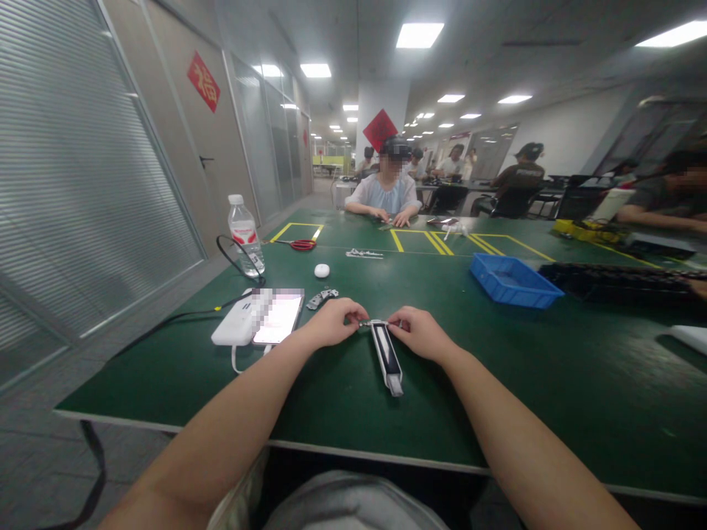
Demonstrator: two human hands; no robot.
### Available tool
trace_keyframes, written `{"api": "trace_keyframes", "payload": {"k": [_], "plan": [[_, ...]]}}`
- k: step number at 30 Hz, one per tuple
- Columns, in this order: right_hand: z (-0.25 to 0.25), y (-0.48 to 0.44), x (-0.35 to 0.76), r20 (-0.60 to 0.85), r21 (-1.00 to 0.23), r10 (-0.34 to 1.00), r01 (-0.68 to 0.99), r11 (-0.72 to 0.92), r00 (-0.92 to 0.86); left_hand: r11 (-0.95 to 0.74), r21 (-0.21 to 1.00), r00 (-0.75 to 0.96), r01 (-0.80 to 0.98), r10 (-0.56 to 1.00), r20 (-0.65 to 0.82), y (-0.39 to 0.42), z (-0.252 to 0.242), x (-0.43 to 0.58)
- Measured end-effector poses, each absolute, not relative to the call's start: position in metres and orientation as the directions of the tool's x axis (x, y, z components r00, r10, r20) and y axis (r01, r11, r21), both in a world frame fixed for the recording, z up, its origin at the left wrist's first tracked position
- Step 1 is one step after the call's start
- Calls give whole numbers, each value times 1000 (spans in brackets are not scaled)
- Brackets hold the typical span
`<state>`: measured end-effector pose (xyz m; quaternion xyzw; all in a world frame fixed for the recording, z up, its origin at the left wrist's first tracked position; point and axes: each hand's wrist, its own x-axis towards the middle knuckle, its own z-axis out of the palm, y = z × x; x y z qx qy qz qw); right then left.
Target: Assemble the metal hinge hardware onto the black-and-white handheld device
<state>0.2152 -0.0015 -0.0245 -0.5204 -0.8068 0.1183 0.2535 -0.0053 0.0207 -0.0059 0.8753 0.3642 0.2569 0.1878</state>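
Note:
A long narrow white case (pixel 378 355) with a dark inside lies on the green table in front of me, its far end between my hands. A pale strip runs along its middle, and a greyish translucent piece (pixel 395 386) sticks out at the near end. My left hand (pixel 338 322) is closed in a pinch on a small shiny piece (pixel 364 324) just left of the far end. The fingers of my right hand (pixel 418 331) are pinched together at the far right corner; what they grip is too small to make out.
Left of my hands lie a phone (pixel 280 316), a white power bank (pixel 235 324) with cables, grey parts (pixel 322 297) and a white earbud case (pixel 322 271). Farther off are a bottle (pixel 243 232), red-handled scissors (pixel 303 244) and a blue tray (pixel 513 291). A person (pixel 384 193) sits opposite.

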Motion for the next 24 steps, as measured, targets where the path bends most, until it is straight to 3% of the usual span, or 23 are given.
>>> {"api": "trace_keyframes", "payload": {"k": [7, 24], "plan": [[-25, -1, 216, 287, -459, 899, 777, 432, -330, -549, 609, 540, 572, 811, 225, 19, -4, -4], [-23, -3, 215, 273, -465, 906, 780, 418, -322, -578, 595, 570, 559, 789, 231, 21, -8, -5]]}}
